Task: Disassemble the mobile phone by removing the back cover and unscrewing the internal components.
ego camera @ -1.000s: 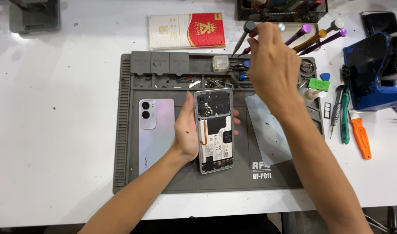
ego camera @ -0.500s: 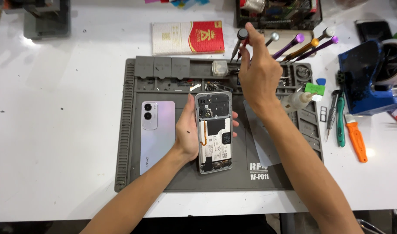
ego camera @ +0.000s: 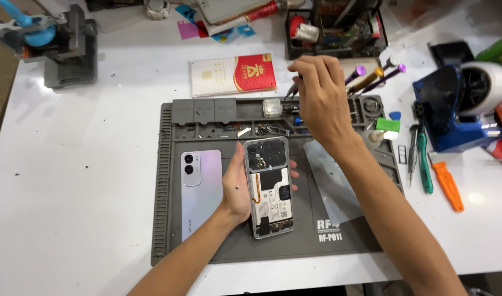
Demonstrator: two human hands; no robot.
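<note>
On the grey mat: I see an opened phone [ego camera: 269, 187] lying face down near the middle of the work mat [ego camera: 344, 241], its back off and its inner parts bare.
Left hand: my left hand [ego camera: 237, 189] wraps the phone's left edge, thumb on one long side and fingertips showing on the other; a firm clasp on the phone.
Right hand: my right hand [ego camera: 319, 98] reaches up to the mat's top trays, fingers pinched on a thin metal tool [ego camera: 291, 89], tweezers as far as I can tell, though most of it is hidden.
Back cover: a pale lilac cover [ego camera: 200, 192] rests flat on the mat, just beside the phone on its left.
Small parts: tiny screws and bits [ego camera: 262, 129] sit in the tray slots just above the phone.
Off the mat: a red and white packet [ego camera: 233, 74] lies beyond the top edge; a green-handled tool [ego camera: 424, 164] and an orange one [ego camera: 447, 185] lie to the right, near a blue device [ego camera: 453, 112].
Handling: I judge the phone light and stiff but fragile where it is open; the orange ribbon and boards look easy to damage.
Where to hold: by the long side rails, as my left hand does, never on the exposed insides.
</note>
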